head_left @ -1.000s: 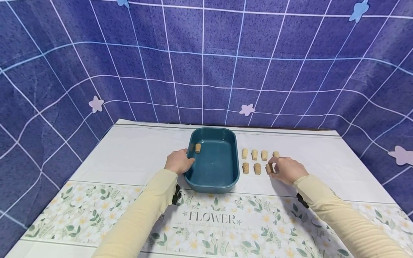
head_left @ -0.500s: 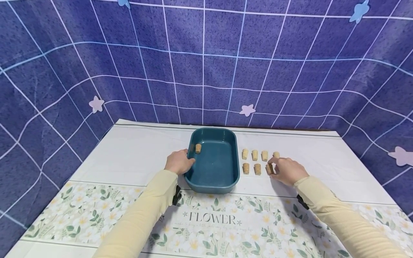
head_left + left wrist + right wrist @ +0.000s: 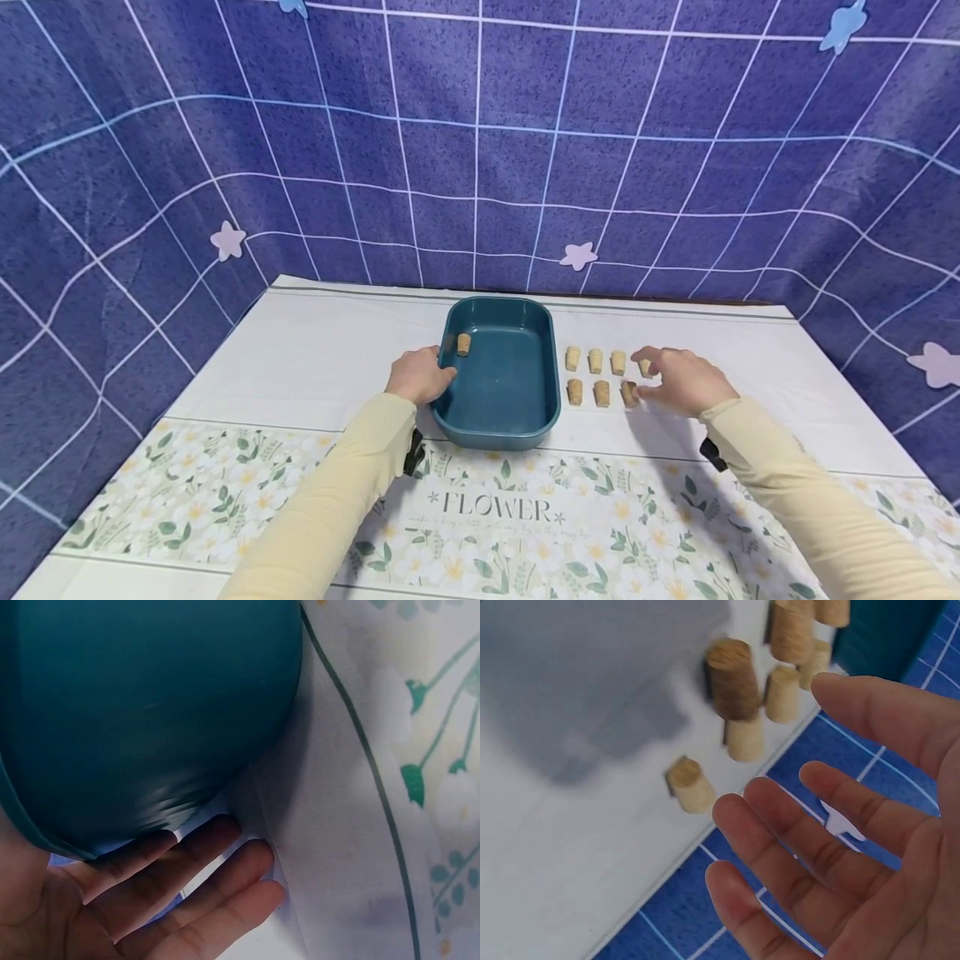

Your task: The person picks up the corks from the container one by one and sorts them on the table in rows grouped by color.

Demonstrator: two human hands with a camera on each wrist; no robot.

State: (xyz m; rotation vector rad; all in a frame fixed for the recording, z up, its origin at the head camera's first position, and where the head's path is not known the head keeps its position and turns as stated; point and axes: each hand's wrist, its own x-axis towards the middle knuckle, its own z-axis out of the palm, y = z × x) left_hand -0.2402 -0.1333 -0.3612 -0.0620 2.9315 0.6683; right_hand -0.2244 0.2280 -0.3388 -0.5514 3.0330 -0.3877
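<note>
A teal rectangular dish (image 3: 495,439) stands mid-table with one cork stopper (image 3: 463,345) inside at its left. My left hand (image 3: 422,377) holds the dish's left wall, thumb over the rim; in the left wrist view its fingers (image 3: 217,889) lie along the outside. To the right of the dish stand two rows of corks: a paler back row (image 3: 596,361) and a browner front row (image 3: 602,393). My right hand (image 3: 684,382) hovers with spread fingers over the right end of the rows, apart from the brown cork (image 3: 733,679) and the rightmost pale cork (image 3: 690,784).
A white cloth with a floral band (image 3: 495,517) covers the table. Behind and at both sides hangs a blue curtain (image 3: 480,167) with a grid pattern and stars. White table surface (image 3: 750,367) extends to the right of the corks.
My right hand has let go of the rightmost brown cork, spread its fingers and lifted slightly to the right. That cork stands in the front row. The left hand stays on the dish.
</note>
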